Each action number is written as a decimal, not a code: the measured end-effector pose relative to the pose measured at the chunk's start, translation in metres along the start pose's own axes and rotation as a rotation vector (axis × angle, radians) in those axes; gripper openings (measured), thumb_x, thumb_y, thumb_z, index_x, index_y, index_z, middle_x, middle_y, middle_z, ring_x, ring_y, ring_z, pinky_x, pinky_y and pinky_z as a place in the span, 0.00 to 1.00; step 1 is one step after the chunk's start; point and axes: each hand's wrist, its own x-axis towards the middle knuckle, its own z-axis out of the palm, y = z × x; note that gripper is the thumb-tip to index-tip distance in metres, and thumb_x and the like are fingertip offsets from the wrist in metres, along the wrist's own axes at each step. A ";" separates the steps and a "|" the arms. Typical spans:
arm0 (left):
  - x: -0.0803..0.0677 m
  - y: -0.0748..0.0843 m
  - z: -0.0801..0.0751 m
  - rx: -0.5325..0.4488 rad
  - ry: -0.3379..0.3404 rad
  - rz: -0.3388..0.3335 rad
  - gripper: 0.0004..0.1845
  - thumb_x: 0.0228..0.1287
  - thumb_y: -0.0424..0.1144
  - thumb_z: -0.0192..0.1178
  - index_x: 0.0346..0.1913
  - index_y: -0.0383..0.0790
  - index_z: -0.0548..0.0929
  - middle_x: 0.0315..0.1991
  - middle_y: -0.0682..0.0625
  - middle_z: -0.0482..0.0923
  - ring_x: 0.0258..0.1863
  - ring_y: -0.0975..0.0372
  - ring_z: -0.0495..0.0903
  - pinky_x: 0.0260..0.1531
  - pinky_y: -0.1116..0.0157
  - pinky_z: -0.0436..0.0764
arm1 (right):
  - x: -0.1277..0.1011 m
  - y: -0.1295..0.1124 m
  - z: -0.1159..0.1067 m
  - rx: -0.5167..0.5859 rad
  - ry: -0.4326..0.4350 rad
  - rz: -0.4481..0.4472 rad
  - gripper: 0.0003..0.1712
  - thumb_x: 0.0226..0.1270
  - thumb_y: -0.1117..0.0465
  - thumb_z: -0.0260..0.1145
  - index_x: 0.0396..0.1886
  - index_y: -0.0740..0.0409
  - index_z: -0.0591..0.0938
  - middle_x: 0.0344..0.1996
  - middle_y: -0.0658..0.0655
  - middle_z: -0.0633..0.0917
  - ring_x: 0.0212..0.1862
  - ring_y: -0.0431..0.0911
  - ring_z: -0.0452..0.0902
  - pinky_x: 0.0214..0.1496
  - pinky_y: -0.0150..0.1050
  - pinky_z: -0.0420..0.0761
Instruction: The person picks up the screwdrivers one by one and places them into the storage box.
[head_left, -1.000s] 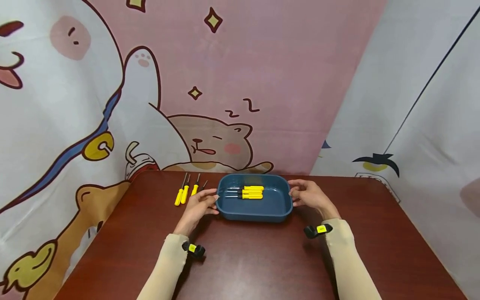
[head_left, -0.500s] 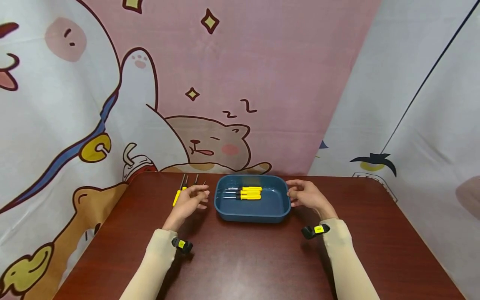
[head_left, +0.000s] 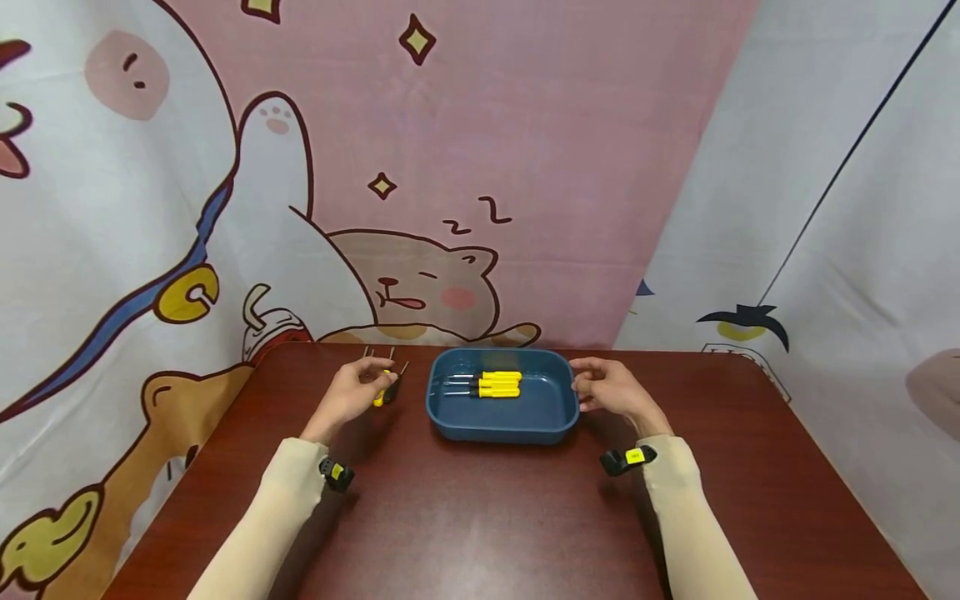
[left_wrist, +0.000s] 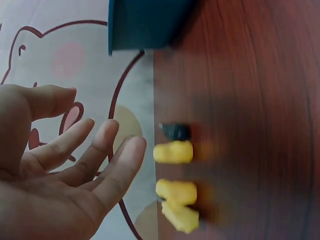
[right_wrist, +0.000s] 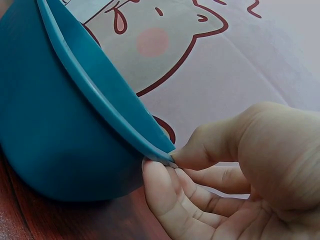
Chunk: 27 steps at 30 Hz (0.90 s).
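A blue rectangular tray (head_left: 502,436) stands near the table's back edge. Inside it, 3 screwdrivers (head_left: 499,384) with yellow handles lie side by side, shafts to the left. My right hand (head_left: 617,392) pinches the tray's right rim between thumb and fingers, as the right wrist view confirms. Left of the tray my left hand (head_left: 349,393) hovers with loosely bent fingers and nothing in them. It partly hides several screwdrivers on the table. In the left wrist view, a black handle (left_wrist: 177,131) and yellow handles (left_wrist: 173,152) appear beyond the fingertips.
The brown wooden table (head_left: 480,517) carries everything. Right behind its back edge hangs a pink and white cartoon cloth (head_left: 570,167). Each wrist wears a small black camera on a strap over a cream sleeve (head_left: 262,517).
My left hand has let go of the tray's left rim and moved left, over the loose screwdrivers. My right hand keeps its pinch on the rim. The tray stays in place.
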 end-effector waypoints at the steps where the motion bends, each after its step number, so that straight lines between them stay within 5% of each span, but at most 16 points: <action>1: 0.001 -0.002 -0.003 0.032 0.000 0.003 0.21 0.75 0.45 0.60 0.65 0.41 0.80 0.54 0.41 0.85 0.52 0.50 0.84 0.47 0.58 0.83 | 0.000 0.000 0.000 0.000 0.001 0.002 0.28 0.73 0.68 0.62 0.71 0.65 0.71 0.46 0.67 0.83 0.35 0.47 0.84 0.40 0.43 0.91; 11: 0.011 -0.018 -0.028 0.185 -0.029 -0.016 0.26 0.75 0.45 0.60 0.70 0.36 0.75 0.66 0.34 0.77 0.65 0.42 0.77 0.64 0.41 0.77 | 0.000 -0.004 0.000 0.000 -0.004 0.005 0.28 0.73 0.68 0.62 0.71 0.65 0.71 0.47 0.68 0.83 0.35 0.46 0.84 0.41 0.44 0.91; 20: 0.022 -0.027 -0.040 0.282 -0.067 -0.058 0.29 0.75 0.42 0.60 0.71 0.31 0.71 0.63 0.29 0.77 0.57 0.41 0.81 0.54 0.46 0.83 | -0.002 -0.003 -0.001 0.018 -0.009 -0.003 0.29 0.73 0.68 0.62 0.72 0.66 0.71 0.47 0.68 0.82 0.35 0.46 0.84 0.40 0.44 0.90; 27: 0.031 -0.028 -0.046 0.360 -0.145 -0.109 0.31 0.73 0.40 0.61 0.72 0.28 0.69 0.63 0.28 0.76 0.58 0.39 0.79 0.57 0.43 0.82 | -0.001 0.000 -0.001 0.015 -0.010 0.001 0.28 0.73 0.68 0.62 0.71 0.65 0.72 0.46 0.67 0.82 0.35 0.46 0.84 0.39 0.42 0.90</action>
